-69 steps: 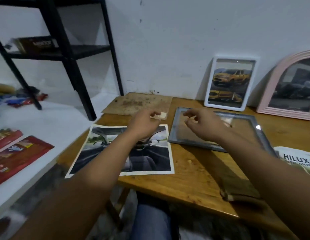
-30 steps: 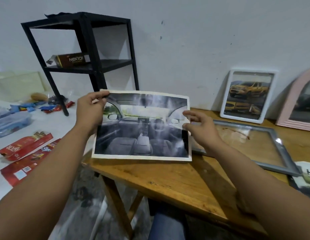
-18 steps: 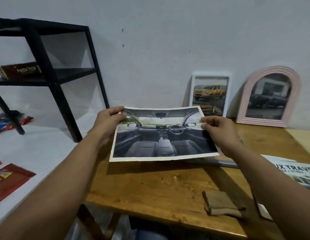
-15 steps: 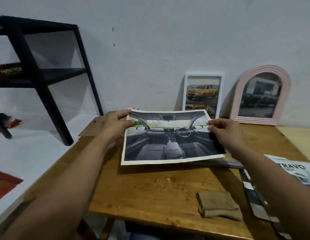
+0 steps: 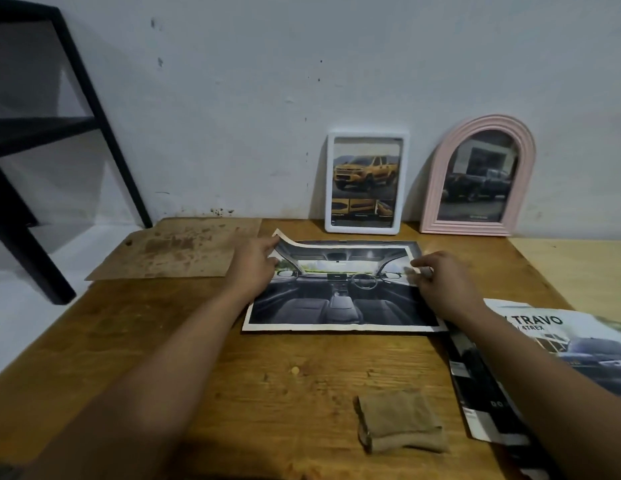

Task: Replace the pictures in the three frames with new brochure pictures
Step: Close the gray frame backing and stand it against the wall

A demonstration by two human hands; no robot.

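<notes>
Count from my feed: two standing frames at the wall, upper right of centre — a white frame [image 5: 367,183] with a yellow pickup picture and a pink arched frame [image 5: 478,176] with a dark vehicle picture. One car-interior print [image 5: 340,292] lies at frame centre on the wooden table [image 5: 163,341]; half a second ago it was held higher and tilted. Left hand [image 5: 255,268] pinches its curled top-left corner; right hand [image 5: 440,280] pinches its right edge. The grey frame shows only as a dark strip past the print's top edge. One brown backing board [image 5: 177,247] left of centre, one folded cloth [image 5: 401,422] lower right, one brochure [image 5: 544,358] at right edge
</notes>
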